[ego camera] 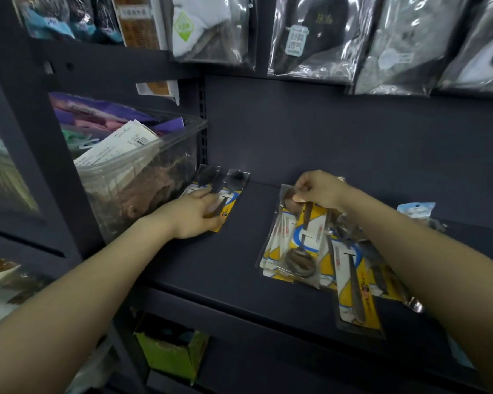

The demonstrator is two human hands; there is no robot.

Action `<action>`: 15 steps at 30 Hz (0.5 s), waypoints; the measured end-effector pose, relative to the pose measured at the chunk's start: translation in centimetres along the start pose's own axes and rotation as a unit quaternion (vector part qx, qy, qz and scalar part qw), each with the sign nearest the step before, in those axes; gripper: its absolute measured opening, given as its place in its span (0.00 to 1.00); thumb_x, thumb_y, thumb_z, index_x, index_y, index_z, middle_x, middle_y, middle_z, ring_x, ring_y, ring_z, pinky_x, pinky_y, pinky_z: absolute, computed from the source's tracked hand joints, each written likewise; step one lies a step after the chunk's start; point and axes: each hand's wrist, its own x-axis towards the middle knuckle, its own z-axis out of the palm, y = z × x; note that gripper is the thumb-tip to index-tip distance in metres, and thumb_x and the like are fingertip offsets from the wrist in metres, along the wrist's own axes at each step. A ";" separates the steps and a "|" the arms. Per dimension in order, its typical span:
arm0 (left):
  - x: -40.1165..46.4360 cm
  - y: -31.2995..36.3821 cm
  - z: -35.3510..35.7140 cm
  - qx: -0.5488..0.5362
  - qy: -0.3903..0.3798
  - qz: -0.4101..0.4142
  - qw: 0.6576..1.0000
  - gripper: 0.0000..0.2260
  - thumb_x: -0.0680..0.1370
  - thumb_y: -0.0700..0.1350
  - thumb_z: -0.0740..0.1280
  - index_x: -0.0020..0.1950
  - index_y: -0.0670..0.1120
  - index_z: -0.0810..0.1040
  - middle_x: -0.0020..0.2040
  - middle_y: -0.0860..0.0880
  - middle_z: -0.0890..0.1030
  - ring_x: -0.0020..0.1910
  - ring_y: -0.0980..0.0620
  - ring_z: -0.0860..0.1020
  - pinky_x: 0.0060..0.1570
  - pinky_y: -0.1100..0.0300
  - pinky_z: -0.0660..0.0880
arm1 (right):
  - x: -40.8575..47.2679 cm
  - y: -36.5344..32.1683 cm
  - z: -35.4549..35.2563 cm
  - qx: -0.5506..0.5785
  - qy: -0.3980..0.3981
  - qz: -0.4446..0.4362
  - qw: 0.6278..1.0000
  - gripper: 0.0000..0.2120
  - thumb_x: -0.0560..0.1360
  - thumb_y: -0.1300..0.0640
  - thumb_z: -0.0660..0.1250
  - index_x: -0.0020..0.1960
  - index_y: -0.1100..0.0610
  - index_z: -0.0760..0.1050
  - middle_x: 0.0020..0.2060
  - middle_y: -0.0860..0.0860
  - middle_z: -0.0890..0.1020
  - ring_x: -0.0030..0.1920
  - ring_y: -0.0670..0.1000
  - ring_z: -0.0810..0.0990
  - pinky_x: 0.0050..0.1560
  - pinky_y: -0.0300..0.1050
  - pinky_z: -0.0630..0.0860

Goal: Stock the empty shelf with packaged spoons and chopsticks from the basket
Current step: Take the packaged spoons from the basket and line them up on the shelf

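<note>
On the dark shelf (234, 251), two packaged spoons (234, 180) lie side by side at the back left. My left hand (194, 214) rests on their lower ends, fingers curled over the yellow cards. To the right lies a loose pile of spoon packs (305, 251) with yellow and white cards. My right hand (319, 189) pinches the top end of the uppermost pack in that pile. One long pack (353, 291) sticks out over the shelf's front edge. No basket is in view.
A clear plastic bin (137, 177) full of packaged goods stands at the shelf's left end. Bagged socks (310, 35) hang above. A pale blue pack (416, 210) lies at the back right. A green box (171, 354) sits on the shelf below.
</note>
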 end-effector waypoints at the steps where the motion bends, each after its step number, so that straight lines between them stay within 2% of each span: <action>1: 0.0 0.5 0.0 -0.015 0.029 0.014 0.999 0.28 0.76 0.59 0.59 0.72 0.47 0.62 0.76 0.45 0.58 0.75 0.48 0.57 0.73 0.56 0.54 | 0.1 -0.1 0.1 0.014 0.012 0.004 1.000 0.05 0.71 0.58 0.71 0.40 0.54 0.74 0.43 0.52 0.79 0.45 0.51 0.76 0.46 0.42 0.70; 2: -0.1 1.4 -0.1 -0.035 0.062 0.033 0.997 0.28 0.75 0.59 0.59 0.71 0.46 0.64 0.74 0.45 0.62 0.73 0.49 0.60 0.72 0.59 0.55 | 0.2 -0.2 0.1 0.030 0.029 0.009 0.999 0.08 0.71 0.60 0.70 0.36 0.53 0.73 0.42 0.52 0.79 0.45 0.50 0.77 0.46 0.42 0.71; 4: -0.6 3.6 -0.2 -0.076 0.110 0.069 0.989 0.24 0.76 0.56 0.59 0.68 0.46 0.69 0.69 0.48 0.70 0.68 0.51 0.68 0.63 0.69 0.57 | 0.5 -0.4 -0.5 0.048 0.078 0.010 0.996 0.15 0.72 0.63 0.68 0.31 0.51 0.69 0.41 0.53 0.78 0.45 0.50 0.75 0.45 0.40 0.68; 5: -0.8 4.8 -0.2 -0.094 0.112 0.082 0.986 0.20 0.77 0.53 0.60 0.67 0.46 0.70 0.67 0.48 0.72 0.65 0.51 0.71 0.59 0.70 0.59 | 0.6 -0.5 -0.9 0.045 0.104 0.005 0.994 0.16 0.73 0.64 0.67 0.30 0.52 0.68 0.41 0.53 0.76 0.45 0.50 0.73 0.46 0.38 0.65; 7: -1.3 6.7 0.0 -0.129 0.096 0.099 0.982 0.18 0.77 0.50 0.61 0.65 0.46 0.72 0.63 0.48 0.76 0.61 0.52 0.74 0.58 0.67 0.64 | 0.8 -0.8 -1.7 0.043 0.123 -0.014 0.991 0.09 0.74 0.65 0.65 0.36 0.56 0.72 0.42 0.52 0.75 0.46 0.50 0.72 0.47 0.37 0.65; 8: -1.5 7.4 0.2 -0.140 0.085 0.106 0.981 0.17 0.77 0.49 0.62 0.65 0.46 0.72 0.61 0.49 0.77 0.59 0.52 0.75 0.57 0.65 0.66 | 0.8 -1.0 -1.8 0.051 0.106 -0.021 0.993 0.04 0.73 0.65 0.66 0.42 0.58 0.75 0.43 0.52 0.76 0.47 0.50 0.73 0.48 0.38 0.66; 9: -1.6 7.9 0.4 -0.148 0.075 0.110 0.980 0.16 0.77 0.49 0.63 0.64 0.47 0.73 0.60 0.49 0.78 0.58 0.52 0.76 0.57 0.64 0.68 | 0.5 -1.2 -1.8 0.057 0.075 -0.030 0.995 0.04 0.73 0.63 0.67 0.47 0.59 0.76 0.44 0.52 0.77 0.47 0.51 0.74 0.50 0.41 0.68; 11: -1.9 8.4 0.9 -0.158 0.066 0.114 0.979 0.15 0.76 0.49 0.64 0.62 0.46 0.74 0.57 0.48 0.79 0.56 0.52 0.76 0.57 0.61 0.71 | -0.5 -1.4 -1.1 0.014 -0.004 -0.032 0.999 0.14 0.72 0.57 0.69 0.56 0.61 0.76 0.46 0.53 0.77 0.48 0.51 0.75 0.53 0.44 0.72; 13: -2.2 8.4 1.4 -0.155 0.067 0.118 0.979 0.15 0.76 0.48 0.64 0.61 0.46 0.75 0.57 0.48 0.79 0.55 0.52 0.76 0.55 0.63 0.70 | -1.4 -1.7 -0.3 -0.043 -0.034 -0.022 0.998 0.18 0.71 0.53 0.71 0.56 0.62 0.76 0.46 0.52 0.76 0.48 0.51 0.75 0.52 0.45 0.72; 15: -2.5 8.1 1.7 -0.157 0.067 0.112 0.979 0.15 0.76 0.48 0.64 0.61 0.46 0.75 0.58 0.48 0.79 0.55 0.54 0.76 0.54 0.64 0.70 | -1.6 -1.5 0.0 0.003 -0.047 0.000 0.999 0.15 0.70 0.53 0.72 0.52 0.61 0.77 0.42 0.52 0.77 0.45 0.51 0.76 0.49 0.45 0.73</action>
